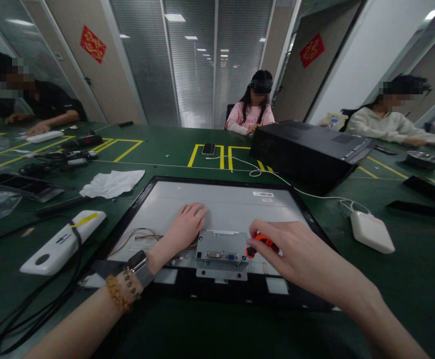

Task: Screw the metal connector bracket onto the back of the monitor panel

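A flat monitor panel (236,199) lies on the green table, its grey metal back facing up inside a black frame. Near its front edge sits a metal bracket (217,243) with a white and a blue video port. My right hand (285,244) grips an orange-and-black screwdriver (263,241), whose tip meets the bracket's right side by the blue port. My left hand (187,224) rests flat on the panel just behind the bracket, fingers stretched out and holding nothing. Thin coloured wires (138,234) run along the panel beside my left wrist.
Behind the panel stands a large black case (311,149). A white adapter (371,232) with a cable lies at right. At left are a white power strip (64,244), black cables (34,314) and a crumpled tissue (112,183). A phone (209,148) lies farther back. Several people sit around the table.
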### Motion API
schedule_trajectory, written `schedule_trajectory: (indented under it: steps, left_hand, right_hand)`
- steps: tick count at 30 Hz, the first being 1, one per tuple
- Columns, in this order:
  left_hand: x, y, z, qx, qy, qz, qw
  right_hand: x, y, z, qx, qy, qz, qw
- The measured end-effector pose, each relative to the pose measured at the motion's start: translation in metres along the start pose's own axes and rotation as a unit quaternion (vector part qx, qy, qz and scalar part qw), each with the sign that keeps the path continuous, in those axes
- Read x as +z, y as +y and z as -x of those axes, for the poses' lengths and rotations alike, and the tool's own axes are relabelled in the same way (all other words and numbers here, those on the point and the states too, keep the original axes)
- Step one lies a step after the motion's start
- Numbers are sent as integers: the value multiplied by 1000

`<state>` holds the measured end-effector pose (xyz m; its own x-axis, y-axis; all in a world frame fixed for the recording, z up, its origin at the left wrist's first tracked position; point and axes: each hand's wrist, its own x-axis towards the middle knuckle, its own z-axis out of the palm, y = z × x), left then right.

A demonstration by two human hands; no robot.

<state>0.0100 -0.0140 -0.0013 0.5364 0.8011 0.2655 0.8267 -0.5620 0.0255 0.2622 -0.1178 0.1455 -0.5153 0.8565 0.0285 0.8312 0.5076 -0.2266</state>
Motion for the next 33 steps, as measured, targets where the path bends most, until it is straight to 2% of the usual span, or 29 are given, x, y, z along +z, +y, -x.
schedule_trajectory:
  steps: [3, 10, 16, 20, 25, 27, 33]
  left_hand:
    - [1, 0, 0, 2, 1, -5, 1000]
    - [-1, 1, -1, -2, -10, -15, 1000]
    - [-2, 2, -1, -6, -19, -9, 1000]
    - [-3, 2, -1, -3, -14, -5, 1000]
    - [-3, 1, 0, 2, -4, -1, 1000]
    - [-2, 1, 0, 4, -1, 3, 1000]
    - [-2, 1, -1, 1, 2, 12, 1000]
  right_hand:
    - [1, -1, -1, -3, -7, 26, 1000]
    - [-7, -7, 2, -25, 3, -58, 998]
    - [-5, -7, 4, -22, -17, -87, 996]
    - [2, -3, -1, -9, 5, -37, 999]
    - [6, 1, -8, 9, 22, 89, 996]
    - [5, -1, -7, 5, 30, 100, 995]
    - [-3, -10, 2, -15, 21, -22, 999]
